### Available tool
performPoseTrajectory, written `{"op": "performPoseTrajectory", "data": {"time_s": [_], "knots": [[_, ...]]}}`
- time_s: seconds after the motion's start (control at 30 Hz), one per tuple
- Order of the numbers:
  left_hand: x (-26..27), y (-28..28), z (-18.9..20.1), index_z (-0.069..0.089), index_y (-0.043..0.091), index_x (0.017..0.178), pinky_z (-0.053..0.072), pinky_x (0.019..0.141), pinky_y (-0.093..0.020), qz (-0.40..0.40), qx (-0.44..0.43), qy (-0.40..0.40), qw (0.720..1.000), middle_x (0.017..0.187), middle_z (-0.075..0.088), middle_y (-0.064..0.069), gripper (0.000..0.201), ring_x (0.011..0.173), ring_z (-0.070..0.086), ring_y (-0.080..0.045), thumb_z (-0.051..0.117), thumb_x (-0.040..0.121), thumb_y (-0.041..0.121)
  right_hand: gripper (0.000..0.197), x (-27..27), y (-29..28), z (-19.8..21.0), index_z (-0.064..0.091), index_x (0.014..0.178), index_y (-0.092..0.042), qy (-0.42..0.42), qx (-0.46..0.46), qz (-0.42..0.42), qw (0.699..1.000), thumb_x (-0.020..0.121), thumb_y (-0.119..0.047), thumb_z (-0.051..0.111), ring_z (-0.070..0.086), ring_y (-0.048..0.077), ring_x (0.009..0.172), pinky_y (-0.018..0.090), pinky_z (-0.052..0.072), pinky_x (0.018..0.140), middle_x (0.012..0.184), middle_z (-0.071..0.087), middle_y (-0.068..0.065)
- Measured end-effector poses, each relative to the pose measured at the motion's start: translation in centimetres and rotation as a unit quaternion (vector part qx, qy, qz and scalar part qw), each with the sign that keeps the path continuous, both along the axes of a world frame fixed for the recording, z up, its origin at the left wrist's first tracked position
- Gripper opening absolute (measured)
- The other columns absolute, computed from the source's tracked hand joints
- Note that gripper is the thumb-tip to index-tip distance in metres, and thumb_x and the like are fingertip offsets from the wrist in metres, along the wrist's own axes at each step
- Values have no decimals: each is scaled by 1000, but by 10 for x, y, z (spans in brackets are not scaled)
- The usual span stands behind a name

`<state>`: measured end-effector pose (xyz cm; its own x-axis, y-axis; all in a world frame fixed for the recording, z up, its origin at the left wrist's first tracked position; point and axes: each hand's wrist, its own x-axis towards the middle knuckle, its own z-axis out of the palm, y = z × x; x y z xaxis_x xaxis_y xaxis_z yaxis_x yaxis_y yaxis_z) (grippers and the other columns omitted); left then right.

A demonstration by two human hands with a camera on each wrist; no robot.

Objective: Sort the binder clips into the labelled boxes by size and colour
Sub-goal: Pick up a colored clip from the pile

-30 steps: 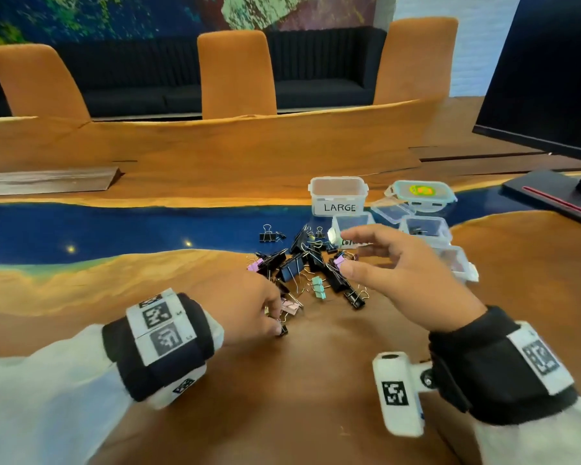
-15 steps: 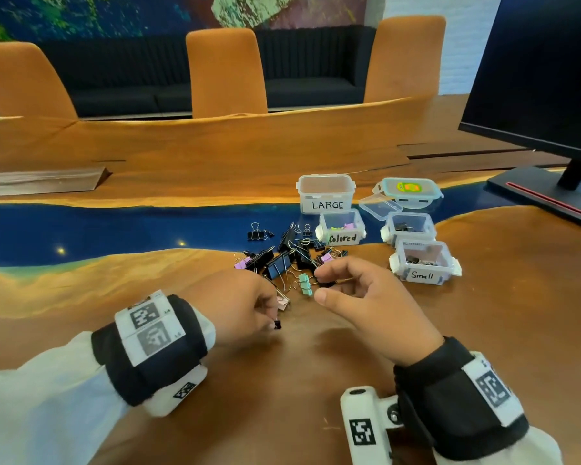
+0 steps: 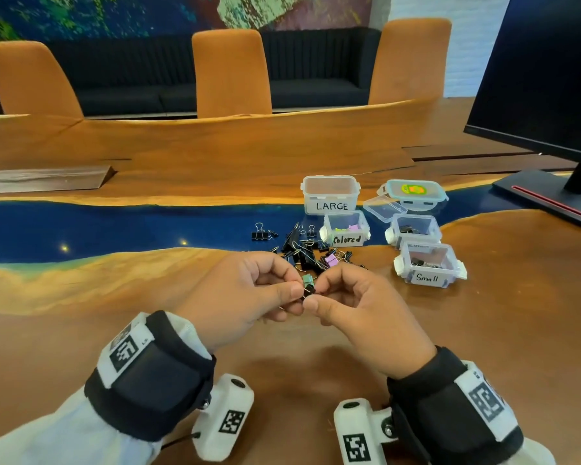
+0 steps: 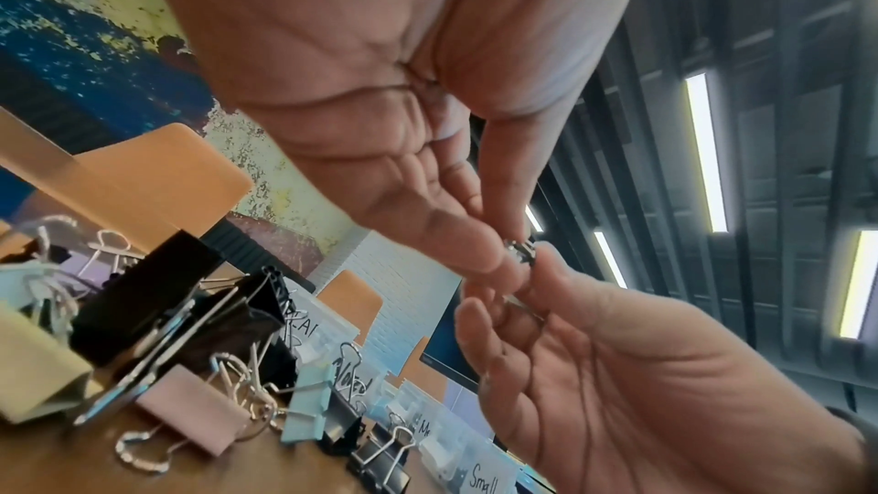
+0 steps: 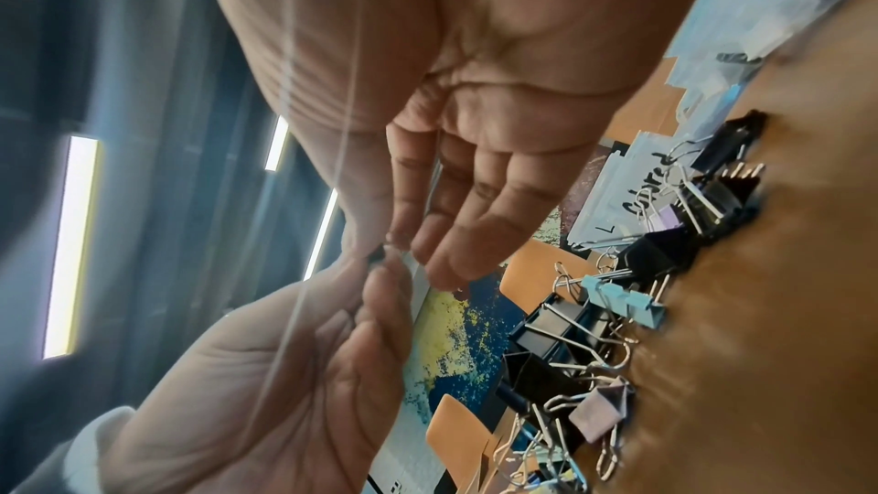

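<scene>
While both hands meet at the head view's centre, the left hand and right hand pinch one small black clip between fingertips, just below the clip pile; the boxes stand right of it.

Both hands meet at the middle of the head view, raised above the wooden desk, wrists in black bands at the lower left and lower right. The left hand and right hand each pinch, thumb against forefinger, one small black binder clip between them. The remaining fingers hang loosely curled.
</scene>
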<state>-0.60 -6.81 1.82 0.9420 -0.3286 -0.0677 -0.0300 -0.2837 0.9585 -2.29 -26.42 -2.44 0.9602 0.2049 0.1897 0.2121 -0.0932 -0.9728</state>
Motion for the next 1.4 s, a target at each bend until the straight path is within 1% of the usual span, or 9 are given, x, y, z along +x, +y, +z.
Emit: {"op": "performPoseTrajectory", "data": {"time_s": [0.07, 0.2, 0.4, 0.6, 0.8, 0.9, 1.07, 1.23, 1.4], "knots": [[-2, -2, -1, 70, 7, 89, 57, 65, -28, 12, 17, -28, 999, 75, 75, -9, 2, 68, 70, -14, 72, 90, 7, 14, 0, 0, -1, 66, 80, -18, -6, -34, -25, 999, 82, -18, 80, 59, 10, 65, 28, 52, 64, 71, 66, -6], [-8, -8, 4, 69, 12, 88, 51, 59, -16, 26, 80, -90, 992, 74, 75, -4, 4, 61, 65, -7, 72, 91, 11, 16, -3, 2, 3, 67, 75, -18, -15, -76, -64, 995, 83, -25, 79, 63, 27, 68, 43, 56, 66, 70, 68, 6], [-13, -14, 3, 69, 25, 84, 57, 65, -28, 62, 137, -131, 980, 75, 73, 6, 7, 70, 68, -12, 74, 90, 23, 18, -4, 5, 7, 68, 74, -19, -18, -110, -97, 989, 85, -32, 76, 63, 23, 65, 37, 58, 65, 68, 69, 5], [-19, -16, 2, 72, 26, 82, 54, 77, -19, 34, 140, -140, 980, 92, 74, 16, 7, 86, 66, 3, 78, 86, 27, 15, -2, 2, 8, 68, 74, -20, -14, -116, -100, 988, 86, -25, 75, 66, 19, 66, 38, 59, 67, 69, 70, 0], [-8, -8, 4, 75, 20, 106, 57, 74, -25, 12, 1, -3, 1000, 93, 77, 3, 20, 84, 72, -7, 56, 101, 15, 11, -3, -2, 15, 67, 79, -17, -13, -105, -45, 993, 88, -18, 74, 64, 24, 72, 34, 56, 68, 73, 69, 2], [-3, -5, 2, 74, 23, 116, 59, 81, -28, -47, 28, 2, 999, 97, 78, 4, 26, 89, 72, -6, 58, 100, 11, 11, -3, -3, 16, 68, 83, -19, -13, -107, -11, 994, 90, -11, 70, 64, 19, 71, 25, 53, 65, 75, 69, 1], [-1, -4, -1, 77, 17, 108, 60, 76, -26, -34, 37, -15, 999, 94, 78, -2, 19, 86, 73, -11, 71, 92, 9, 13, -2, -3, 14, 70, 81, -21, -17, -102, -16, 995, 89, -10, 71, 57, 4, 63, 15, 45, 62, 70, 67, -6], [1, -5, -3, 71, 7, 95, 58, 66, -27, -4, 18, -22, 1000, 89, 73, -20, 14, 71, 67, -16, 78, 84, 9, 11, -1, -2, 15, 73, 83, -23, -16, -115, -31, 993, 89, -14, 72, 62, 6, 65, 18, 49, 65, 70, 70, -4], [5, -5, -9, 70, 7, 92, 58, 64, -31, 28, 3, -22, 999, 86, 72, -21, 16, 67, 65, -19, 80, 82, 13, 14, 1, -6, 20, 74, 85, -25, -23, -161, -33, 986, 90, -12, 71, 63, 5, 68, 20, 51, 69, 73, 71, -6]]}}
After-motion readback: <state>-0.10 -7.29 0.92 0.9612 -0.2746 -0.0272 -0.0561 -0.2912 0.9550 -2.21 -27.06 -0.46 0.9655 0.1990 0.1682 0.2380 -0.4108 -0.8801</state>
